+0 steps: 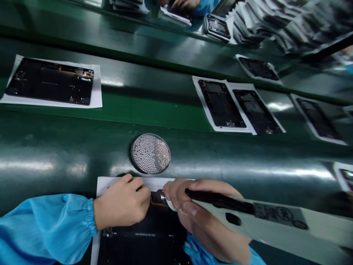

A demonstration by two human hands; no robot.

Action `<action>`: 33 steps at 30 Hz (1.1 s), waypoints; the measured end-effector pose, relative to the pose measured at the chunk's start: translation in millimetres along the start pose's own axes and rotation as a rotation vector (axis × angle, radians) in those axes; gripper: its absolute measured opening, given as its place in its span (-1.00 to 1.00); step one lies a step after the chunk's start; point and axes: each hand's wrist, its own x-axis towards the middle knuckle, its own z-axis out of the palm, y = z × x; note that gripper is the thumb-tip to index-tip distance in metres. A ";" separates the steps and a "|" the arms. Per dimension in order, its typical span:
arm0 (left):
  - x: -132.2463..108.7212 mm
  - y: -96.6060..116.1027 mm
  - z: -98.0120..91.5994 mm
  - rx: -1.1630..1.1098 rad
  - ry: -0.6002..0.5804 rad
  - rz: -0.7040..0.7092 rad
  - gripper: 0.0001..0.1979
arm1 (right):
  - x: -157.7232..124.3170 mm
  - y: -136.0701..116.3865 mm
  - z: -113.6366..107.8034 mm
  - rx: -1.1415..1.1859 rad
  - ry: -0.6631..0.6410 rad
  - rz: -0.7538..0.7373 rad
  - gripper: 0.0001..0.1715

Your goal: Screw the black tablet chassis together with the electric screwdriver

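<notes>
My right hand is wrapped around a white and black electric screwdriver, its metal tip pointing left onto a black tablet chassis lying on white paper at the near edge. My left hand, fingers curled in a pinch, rests on the chassis right at the tool's tip; what it pinches is hidden. A round metal dish of small screws sits just beyond both hands. Blue sleeves cover both arms.
A green conveyor belt carries more black chassis on white paper: one at the left, a pair to the right, others further right. Another person's hand in a blue sleeve works at the far side.
</notes>
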 end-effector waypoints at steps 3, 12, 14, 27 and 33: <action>1.4 5.7 0.9 0.024 0.004 0.013 -0.79 | -2.5 3.1 -3.9 -0.013 0.004 0.012 -0.71; 8.5 17.3 3.6 0.042 -0.110 0.022 -0.81 | -3.5 4.8 -17.9 -0.038 -0.002 0.035 -0.74; 11.1 17.9 4.9 0.036 -0.104 0.024 -0.79 | -3.1 4.0 -20.9 -0.045 -0.008 0.039 -0.74; 27.5 23.0 14.1 0.024 -0.102 0.015 -0.80 | -3.8 6.2 -39.2 -0.036 -0.047 0.045 -0.74; 30.5 27.1 17.0 0.049 -0.045 -0.031 -0.77 | -2.7 2.0 -50.2 -0.043 -0.017 0.029 -0.71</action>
